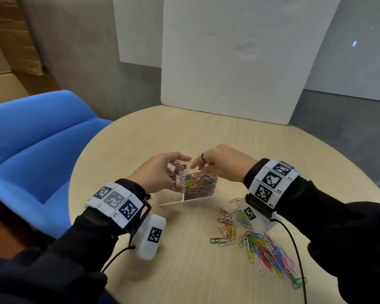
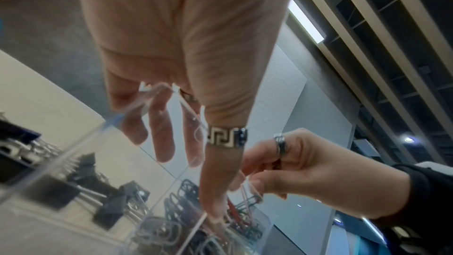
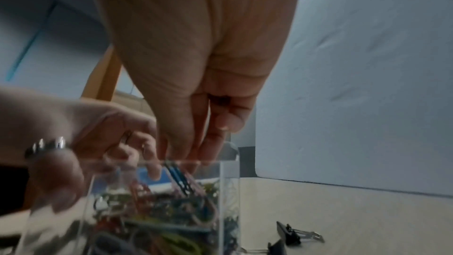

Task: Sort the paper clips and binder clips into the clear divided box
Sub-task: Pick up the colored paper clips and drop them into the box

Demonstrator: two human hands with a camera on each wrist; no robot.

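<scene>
Loose paper clips strewn lower right on worktop. Centre frame, left hand gripping clear divided box; right hand pinching clips over its filled right compartment.

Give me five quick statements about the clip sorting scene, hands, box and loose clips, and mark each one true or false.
1. The left hand grips the clear divided box. True.
2. The right hand rests flat on the table. False: it is over the box, pinching paper clips above the filled compartment.
3. Loose paper clips lie on the table near the right wrist. True.
4. The paper clips in the box are all silver. False: they are many colours.
5. A binder clip lies on the table outside the box. True.
</scene>
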